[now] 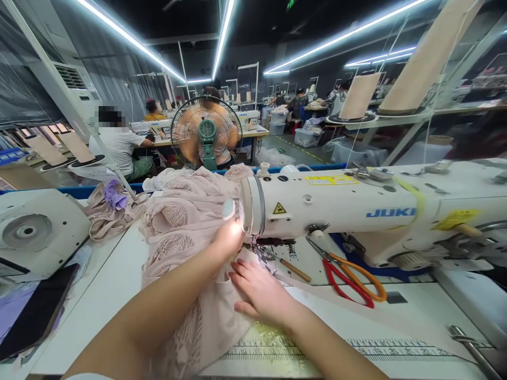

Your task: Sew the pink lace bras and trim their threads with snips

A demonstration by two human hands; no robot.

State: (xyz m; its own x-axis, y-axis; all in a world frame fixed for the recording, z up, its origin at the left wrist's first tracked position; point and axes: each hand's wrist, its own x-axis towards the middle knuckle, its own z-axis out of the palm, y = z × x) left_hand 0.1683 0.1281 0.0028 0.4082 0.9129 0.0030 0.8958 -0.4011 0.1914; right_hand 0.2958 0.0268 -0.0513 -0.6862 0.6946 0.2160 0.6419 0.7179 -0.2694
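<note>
A pale pink lace fabric is heaped on the sewing table and runs under the needle area of a white Juki sewing machine. My left hand reaches over the fabric right beside the machine head, brightly lit by its lamp; its fingers seem closed on the cloth. My right hand lies flat on the fabric just in front of the needle, fingers stretched out and pressing the cloth down.
Red and orange scissors and a wooden-handled tool lie under the machine arm. A ruler strip runs along the table front. A second machine and dark phone sit left. A fan and other workers are behind.
</note>
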